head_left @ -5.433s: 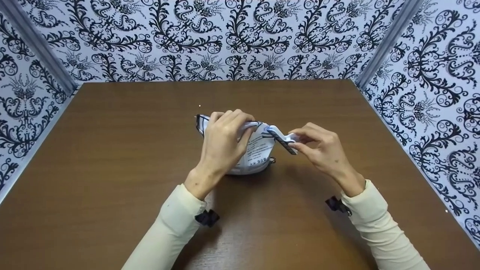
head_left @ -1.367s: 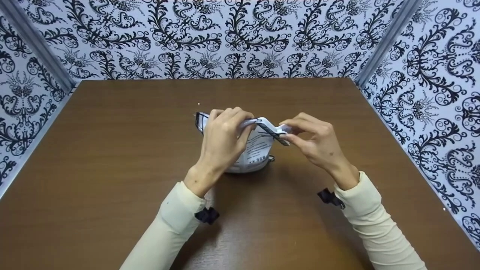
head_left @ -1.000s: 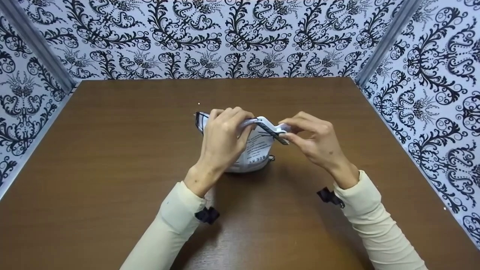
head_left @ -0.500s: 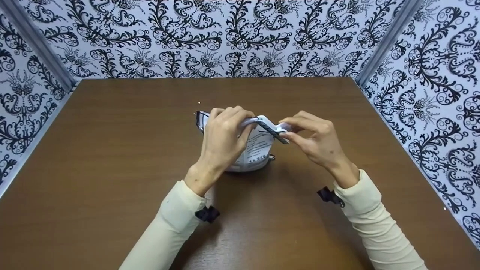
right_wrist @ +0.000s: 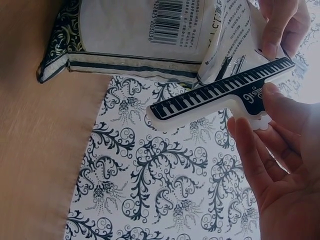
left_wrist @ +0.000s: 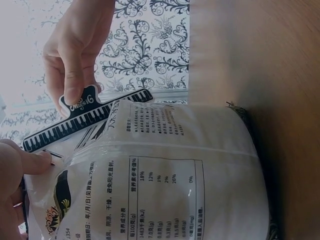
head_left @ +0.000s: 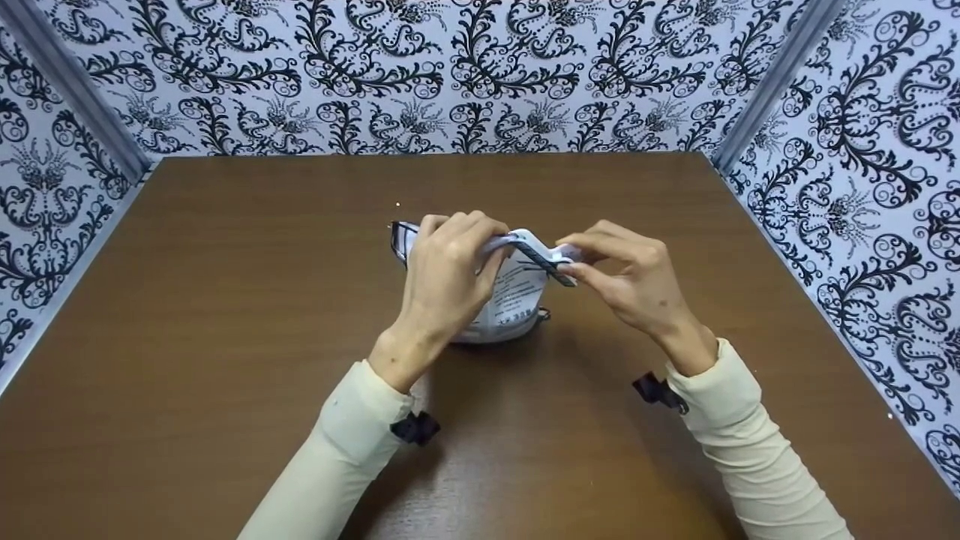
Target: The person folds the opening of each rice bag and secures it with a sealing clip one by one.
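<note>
A white printed plastic food bag point(head_left: 514, 300) stands on the table, its top folded over. My left hand point(head_left: 450, 277) grips that folded top, fingers over the far side and thumb on the near side. Between thumb and fingers, my right hand point(head_left: 637, 281) pinches a bag clip point(head_left: 541, 255) by its handles. Black and white piano keys and the lettering "Music" decorate the clip point(left_wrist: 85, 117) in the left wrist view. Its long bar lies slantwise at the right end of the bag's top; whether it bites the fold cannot be told. A barcode marks the bag point(right_wrist: 135, 25) in the right wrist view.
The brown wooden table point(head_left: 262, 315) extends around the bag. Patterned black-and-white panels point(head_left: 487, 75) border it at the back and both sides, joined by grey corner posts point(head_left: 780, 82). Black wrist devices point(head_left: 415, 428) sit at both cuffs.
Compared with the oldest frame, my right hand and the clip have shifted left and slightly up, nearer to my left hand. Over the last second both hands have stayed almost still.
</note>
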A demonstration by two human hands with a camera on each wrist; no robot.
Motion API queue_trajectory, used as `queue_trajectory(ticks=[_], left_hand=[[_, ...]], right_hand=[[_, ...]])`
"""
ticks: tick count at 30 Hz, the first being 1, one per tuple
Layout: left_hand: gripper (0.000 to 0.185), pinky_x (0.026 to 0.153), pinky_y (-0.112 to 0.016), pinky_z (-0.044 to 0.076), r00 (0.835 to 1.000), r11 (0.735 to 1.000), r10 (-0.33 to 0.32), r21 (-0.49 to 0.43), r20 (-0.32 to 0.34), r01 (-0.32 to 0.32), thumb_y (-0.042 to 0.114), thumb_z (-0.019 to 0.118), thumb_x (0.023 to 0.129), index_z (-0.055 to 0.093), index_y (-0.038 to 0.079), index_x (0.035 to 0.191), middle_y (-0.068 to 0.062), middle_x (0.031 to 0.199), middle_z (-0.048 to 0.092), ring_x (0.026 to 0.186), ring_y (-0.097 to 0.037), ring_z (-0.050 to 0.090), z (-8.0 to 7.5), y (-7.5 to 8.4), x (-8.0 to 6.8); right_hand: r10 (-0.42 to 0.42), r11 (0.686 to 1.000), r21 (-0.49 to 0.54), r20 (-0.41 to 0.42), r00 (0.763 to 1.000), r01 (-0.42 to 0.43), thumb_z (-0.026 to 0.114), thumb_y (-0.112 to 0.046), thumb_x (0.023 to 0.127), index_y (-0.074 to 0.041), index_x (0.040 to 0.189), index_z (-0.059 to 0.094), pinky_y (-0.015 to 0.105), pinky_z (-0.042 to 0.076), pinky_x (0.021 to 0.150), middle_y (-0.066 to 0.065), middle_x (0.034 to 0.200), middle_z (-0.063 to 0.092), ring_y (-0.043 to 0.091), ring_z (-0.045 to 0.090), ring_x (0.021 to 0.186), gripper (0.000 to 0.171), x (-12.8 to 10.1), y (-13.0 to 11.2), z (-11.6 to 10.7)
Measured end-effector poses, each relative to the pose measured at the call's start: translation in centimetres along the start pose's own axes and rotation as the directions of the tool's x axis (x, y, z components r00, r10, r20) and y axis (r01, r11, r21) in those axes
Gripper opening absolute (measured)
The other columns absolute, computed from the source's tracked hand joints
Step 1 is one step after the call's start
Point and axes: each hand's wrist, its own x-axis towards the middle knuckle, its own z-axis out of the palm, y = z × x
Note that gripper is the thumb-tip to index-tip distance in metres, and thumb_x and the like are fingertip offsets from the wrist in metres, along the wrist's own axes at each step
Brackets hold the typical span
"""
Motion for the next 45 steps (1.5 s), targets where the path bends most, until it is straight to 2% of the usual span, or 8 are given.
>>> queue_trajectory(ticks=[21,30,37,45], left_hand=[[0.011,0.086,-0.037,0.047,1.000,1.000,-0.010,0.000,0.001,0.010,0.020,0.078,0.093,0.077,0.011,0.099,0.001,0.094,0.078,0.090,-0.018,0.073,-0.13,0.10,0.03],[0.011,0.086,-0.037,0.047,1.000,1.000,-0.015,0.001,0.004,0.015,0.020,0.078,0.092,0.077,0.011,0.099,0.001,0.093,0.078,0.089,-0.018,0.072,-0.14,0.12,-0.02],[0.010,0.085,-0.036,0.047,1.000,1.000,-0.002,0.015,-0.006,0.002,0.019,0.079,0.091,0.076,0.011,0.097,0.001,0.091,0.077,0.087,-0.019,0.071,-0.13,0.15,-0.02],[0.011,0.084,-0.036,0.048,1.000,1.000,-0.004,0.015,-0.006,0.004,0.020,0.079,0.091,0.076,0.010,0.096,0.000,0.089,0.076,0.085,-0.019,0.071,-0.11,0.15,-0.01]], right_hand=[[-0.017,1.000,0.007,-0.015,1.000,0.017,0.085,0.002,0.080,-0.004,0.106,0.081,0.024,0.061,0.077,0.008,0.090,0.077,0.004,0.071,0.082,0.027,0.44,-0.43,0.26],[-0.021,1.000,0.019,-0.015,1.000,0.022,0.085,0.003,0.080,-0.001,0.105,0.080,0.021,0.060,0.077,0.008,0.089,0.076,0.004,0.071,0.081,0.025,0.51,-0.48,0.39],[-0.015,0.999,0.034,-0.017,1.000,0.016,0.085,0.003,0.080,-0.004,0.106,0.081,0.020,0.060,0.078,0.008,0.090,0.076,0.004,0.071,0.082,0.027,0.65,-0.65,0.40],[-0.020,0.999,0.039,-0.015,1.000,0.020,0.085,0.003,0.080,-0.003,0.106,0.081,0.021,0.061,0.078,0.009,0.090,0.076,0.005,0.071,0.082,0.027,0.82,-0.77,0.40]])
